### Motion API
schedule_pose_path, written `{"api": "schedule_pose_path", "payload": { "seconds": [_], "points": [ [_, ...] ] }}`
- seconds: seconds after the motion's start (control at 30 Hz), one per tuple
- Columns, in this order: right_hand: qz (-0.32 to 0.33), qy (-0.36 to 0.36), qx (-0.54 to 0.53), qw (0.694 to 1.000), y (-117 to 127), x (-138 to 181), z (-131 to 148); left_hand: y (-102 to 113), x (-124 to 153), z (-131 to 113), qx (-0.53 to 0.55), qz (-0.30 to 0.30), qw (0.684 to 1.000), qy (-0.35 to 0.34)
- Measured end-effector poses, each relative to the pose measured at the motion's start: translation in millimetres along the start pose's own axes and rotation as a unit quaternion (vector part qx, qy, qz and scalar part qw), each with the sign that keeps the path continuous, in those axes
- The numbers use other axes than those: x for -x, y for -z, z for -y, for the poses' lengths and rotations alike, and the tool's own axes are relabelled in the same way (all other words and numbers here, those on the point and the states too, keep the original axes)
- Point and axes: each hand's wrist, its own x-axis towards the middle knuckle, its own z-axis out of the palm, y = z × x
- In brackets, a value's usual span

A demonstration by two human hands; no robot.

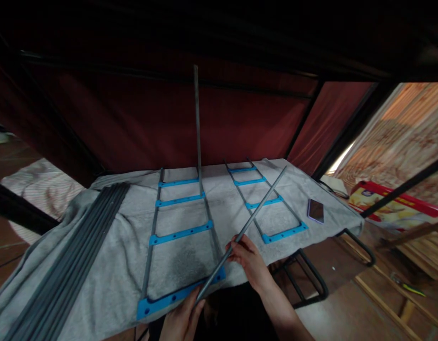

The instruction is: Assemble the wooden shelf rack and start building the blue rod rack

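A thin grey rod (256, 212) slants up and to the right across the bed, held in both my hands. My left hand (181, 318) is closed round its near end, beside the front blue bracket (158, 305). Farther up the rod, my right hand (245, 253) grips it between thumb and fingers. Under the rod lies a ladder-like frame of grey rods joined by blue crosspieces (179, 233). A second such frame (285, 234) lies to the right. Another grey rod (197, 118) stands upright from the left frame's right side.
A bundle of grey rods (87, 251) lies along the left of the grey blanket (123, 265). A phone (315, 210) rests near the right edge. Black bed posts (357, 128) and dark red curtains (144, 123) enclose the surface. Black metal rails (311, 274) stand below the front edge.
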Motion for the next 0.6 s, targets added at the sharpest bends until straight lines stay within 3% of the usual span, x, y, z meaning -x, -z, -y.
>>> {"api": "schedule_pose_path", "payload": {
  "seconds": [0.1, 0.2, 0.37, 0.47, 0.6],
  "points": [
    [0.070, -0.037, 0.025, 0.997, 1, -1, 3, 6, -7, 1, 0.061, 0.040, 0.997, 0.003],
    [0.099, -0.018, 0.063, 0.993, 5, -11, 16, 19, -20, 13, 0.109, 0.052, 0.990, 0.072],
    [-0.032, 0.144, 0.163, 0.976, 27, -43, 60, 35, -47, 56, 0.123, -0.057, 0.965, 0.226],
    [-0.100, 0.223, 0.255, 0.936, 47, -63, 73, 36, -57, 76, 0.108, -0.079, 0.960, 0.248],
    [-0.127, 0.245, 0.374, 0.885, 67, -81, 66, 30, -67, 88, 0.106, -0.054, 0.965, 0.232]
  ]
}}
